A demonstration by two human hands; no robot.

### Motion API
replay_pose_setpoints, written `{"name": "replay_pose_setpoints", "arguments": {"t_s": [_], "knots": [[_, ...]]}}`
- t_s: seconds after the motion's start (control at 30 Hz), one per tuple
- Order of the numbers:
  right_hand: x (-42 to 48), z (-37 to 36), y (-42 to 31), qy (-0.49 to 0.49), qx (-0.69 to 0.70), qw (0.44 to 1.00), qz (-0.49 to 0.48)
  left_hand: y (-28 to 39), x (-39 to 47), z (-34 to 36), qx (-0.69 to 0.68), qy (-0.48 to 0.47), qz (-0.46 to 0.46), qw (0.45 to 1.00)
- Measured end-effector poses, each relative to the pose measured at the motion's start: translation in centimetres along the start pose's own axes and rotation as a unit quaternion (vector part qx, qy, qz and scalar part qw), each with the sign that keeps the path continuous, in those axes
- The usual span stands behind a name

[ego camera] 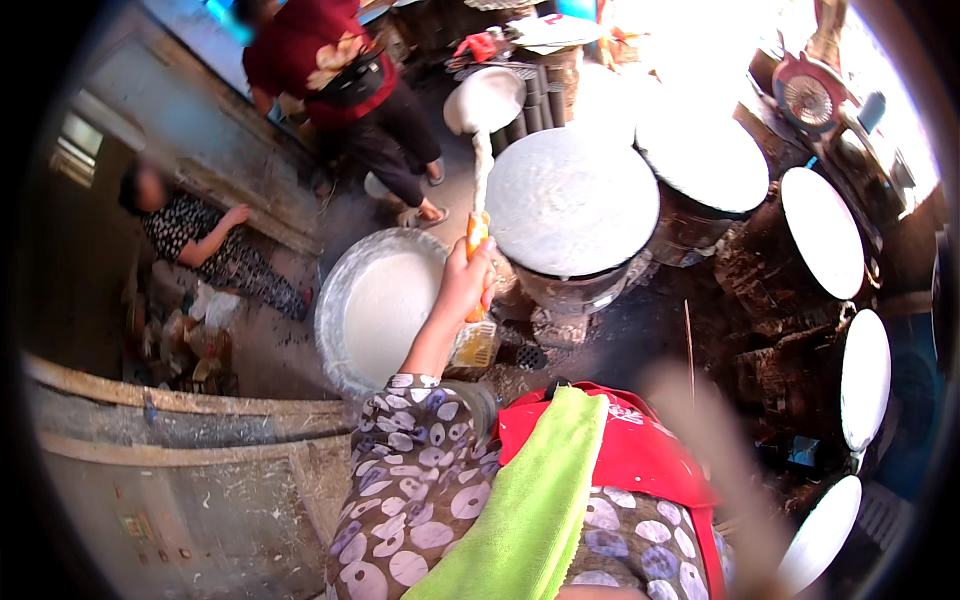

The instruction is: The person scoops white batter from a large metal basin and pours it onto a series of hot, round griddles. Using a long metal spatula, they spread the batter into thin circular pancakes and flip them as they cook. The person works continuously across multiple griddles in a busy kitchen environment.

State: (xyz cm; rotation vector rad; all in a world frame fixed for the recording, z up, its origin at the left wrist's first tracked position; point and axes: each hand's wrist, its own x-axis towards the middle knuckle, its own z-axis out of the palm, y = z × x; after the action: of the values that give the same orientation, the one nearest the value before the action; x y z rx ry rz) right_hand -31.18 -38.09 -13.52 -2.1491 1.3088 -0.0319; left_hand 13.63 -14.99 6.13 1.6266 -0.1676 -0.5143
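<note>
My left hand [466, 281] is closed around the orange handle [477, 225] of a long ladle. Its whitish-coated shaft leads up to a pale round bowl [487, 97], which is beside the nearest round griddle [574, 199]. That griddle sits on a drum-like stove and looks covered with a pale layer. Below and left of my hand stands a large tub [330, 300] holding white batter [394, 307]. My right hand is out of view. A blurred, tan, elongated shape [712, 457] crosses the lower right; I cannot tell whether it is an arm or a tool.
Several more round griddles [821, 232] curve around my right side. A person in a red top [322, 67] stands ahead. Another in patterned clothes [199, 232] is at left. Cylindrical briquettes [534, 97] are stacked behind the ladle. A wood-edged surface [187, 480] lies lower left.
</note>
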Motion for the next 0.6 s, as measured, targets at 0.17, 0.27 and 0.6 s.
{"name": "replay_pose_setpoints", "arguments": {"t_s": [0.17,0.27,0.6], "knots": [[7.4,-2.4,3.6,0.095,0.042,0.995,-0.01,0.4,5.4,11.9,-0.074,-0.128,-0.06,0.987],[10.9,-8.0,2.8,0.094,0.097,0.991,-0.007,1.8,7.2,19.3,-0.245,-0.248,-0.178,0.92],[20.3,-17.1,7.8,0.093,0.473,0.871,0.091,7.1,5.1,44.6,-0.216,-0.436,-0.294,0.822]]}}
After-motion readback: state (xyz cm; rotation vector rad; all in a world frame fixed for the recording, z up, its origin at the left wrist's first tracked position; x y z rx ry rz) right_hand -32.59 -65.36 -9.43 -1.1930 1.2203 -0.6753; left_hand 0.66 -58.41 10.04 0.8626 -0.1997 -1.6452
